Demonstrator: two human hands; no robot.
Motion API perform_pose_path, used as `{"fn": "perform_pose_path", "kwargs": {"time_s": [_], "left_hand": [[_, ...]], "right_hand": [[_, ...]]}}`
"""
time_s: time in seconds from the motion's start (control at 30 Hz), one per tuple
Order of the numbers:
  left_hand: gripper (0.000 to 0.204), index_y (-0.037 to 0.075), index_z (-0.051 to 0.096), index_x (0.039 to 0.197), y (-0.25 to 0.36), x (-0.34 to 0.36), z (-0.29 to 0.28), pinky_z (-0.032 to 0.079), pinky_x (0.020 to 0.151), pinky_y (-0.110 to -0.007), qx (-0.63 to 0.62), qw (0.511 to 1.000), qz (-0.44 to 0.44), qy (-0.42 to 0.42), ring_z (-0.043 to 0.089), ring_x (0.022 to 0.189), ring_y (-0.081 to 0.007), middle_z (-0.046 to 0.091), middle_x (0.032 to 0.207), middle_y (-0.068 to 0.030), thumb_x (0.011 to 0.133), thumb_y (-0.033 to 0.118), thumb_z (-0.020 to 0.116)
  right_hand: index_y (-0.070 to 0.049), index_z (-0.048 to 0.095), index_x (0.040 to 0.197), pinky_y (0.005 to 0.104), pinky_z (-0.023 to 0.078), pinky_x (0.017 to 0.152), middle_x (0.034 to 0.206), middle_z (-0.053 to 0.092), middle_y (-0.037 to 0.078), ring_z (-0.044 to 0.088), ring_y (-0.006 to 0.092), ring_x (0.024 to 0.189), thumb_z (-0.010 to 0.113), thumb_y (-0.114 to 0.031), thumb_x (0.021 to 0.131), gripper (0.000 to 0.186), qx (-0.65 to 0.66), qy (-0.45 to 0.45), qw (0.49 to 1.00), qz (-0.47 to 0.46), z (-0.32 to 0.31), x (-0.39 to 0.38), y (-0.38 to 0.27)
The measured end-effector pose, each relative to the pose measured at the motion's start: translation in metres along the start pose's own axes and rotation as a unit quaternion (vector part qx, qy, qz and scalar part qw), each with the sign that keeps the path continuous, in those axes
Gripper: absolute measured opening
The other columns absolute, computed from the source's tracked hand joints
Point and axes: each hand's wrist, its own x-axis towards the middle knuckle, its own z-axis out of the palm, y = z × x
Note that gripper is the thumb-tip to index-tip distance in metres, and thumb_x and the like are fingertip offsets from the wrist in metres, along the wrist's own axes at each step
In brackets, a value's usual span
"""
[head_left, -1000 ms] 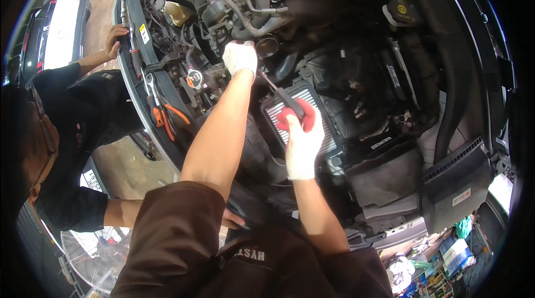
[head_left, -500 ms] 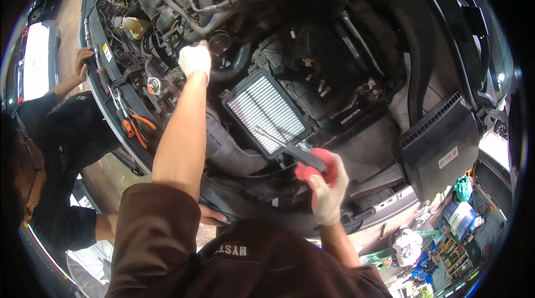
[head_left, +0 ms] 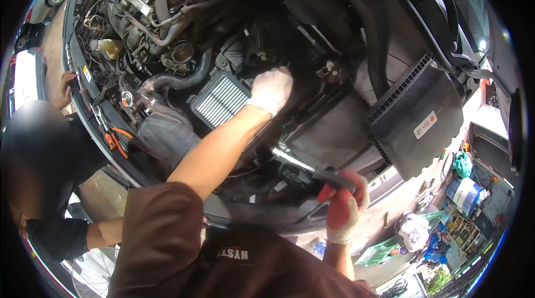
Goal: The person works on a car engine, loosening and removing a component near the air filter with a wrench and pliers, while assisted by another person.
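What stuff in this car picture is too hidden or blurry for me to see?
All in the head view:
- Whatever the left hand may touch: its own glove covers it.
- The white ridged panel's lower right part: hidden by the left hand and forearm.
- The tip of the tool in the right hand: too small and glary.
- The fan: cut off by the lower edge and brown sleeve.
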Motion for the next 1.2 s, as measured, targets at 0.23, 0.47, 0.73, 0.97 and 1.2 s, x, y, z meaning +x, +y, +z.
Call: {"fn": "perform_pose_path", "kwargs": {"time_s": [0.23,0.47,0.73,0.97,1.2], "left_hand": [[0.02,0.005,0.081,0.089,-0.006,0.034,0.032,0.066,0.074,-0.05,-0.007,0.999,-0.044,-0.025,0.082,0.087,-0.0386,0.082,0.092,-0.0195,0.096,0.014,0.064],[0.016,0.001,0.068,0.096,-0.03,-0.048,-0.03,0.06,0.06,-0.047,-0.05,0.99,0.059,0.118,0.075,0.067,-0.0359,0.071,0.073,-0.0181,0.099,0.015,0.06],[0.018,0.011,0.071,0.107,-0.151,-0.159,-0.116,0.057,0.09,-0.048,0.099,0.956,-0.134,0.241,0.074,0.097,-0.0316,0.077,0.103,-0.0116,0.104,0.029,0.067],[0.02,0.008,0.076,0.109,-0.152,-0.157,-0.103,0.053,0.096,-0.047,0.064,0.979,-0.153,0.116,0.074,0.098,-0.036,0.079,0.101,-0.0157,0.103,0.026,0.068],[0.025,0.006,0.078,0.111,-0.155,-0.158,-0.107,0.058,0.086,-0.05,-0.002,0.97,-0.195,0.147,0.075,0.093,-0.0401,0.078,0.098,-0.0197,0.103,0.028,0.069]], "right_hand": [[0.002,0.064,0.125,0.0357,0.055,0.069,0.086,0.07,0.013,0.067,0.0241,0.068,0.073,-0.046,0.101,0.054,0.031,0.019,0.999,0.008,-0.009,-0.012,0.006],[0.002,0.058,0.138,0.0376,0.061,0.062,0.098,0.075,0.018,0.074,0.0263,0.071,0.071,-0.03,0.106,0.047,0.214,-0.107,0.957,0.166,0.029,0.032,0.014],[0.009,0.065,0.141,0.0354,0.065,0.077,0.108,0.08,0.02,0.079,0.0248,0.088,0.066,-0.018,0.11,0.041,0.051,-0.223,0.967,0.113,0.224,0.127,0.076],[0.007,0.069,0.129,0.031,0.06,0.063,0.091,0.077,0.013,0.074,0.017,0.072,0.069,-0.016,0.108,0.031,0.035,-0.232,0.968,0.087,0.336,0.171,0.14],[0.009,0.069,0.125,0.0343,0.064,0.066,0.101,0.08,0.021,0.079,0.0244,0.08,0.065,-0.019,0.11,0.033,0.01,-0.247,0.966,0.075,0.36,0.187,0.151]]}}
